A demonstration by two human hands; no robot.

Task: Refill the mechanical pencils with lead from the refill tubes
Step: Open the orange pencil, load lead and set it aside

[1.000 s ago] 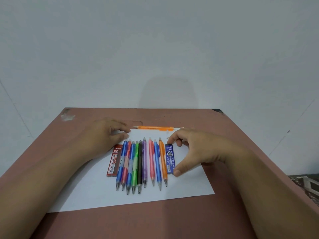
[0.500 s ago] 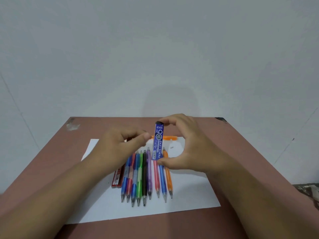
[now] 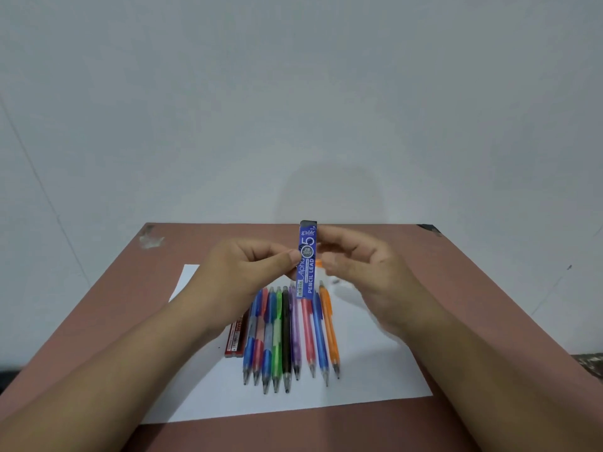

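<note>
My left hand (image 3: 248,269) pinches the flat, glossy blue refill tube (image 3: 307,257) upright above the pencil row (image 3: 290,334). My right hand (image 3: 362,272) is beside its dark cap, fingers loosely curled; blur hides whether they touch. Slim plastic barrels lie parallel on smooth white paper (image 3: 368,380), red refill tube (image 3: 235,337) alongside. Matte brown tabletop (image 3: 489,288) borders the paper.
</note>
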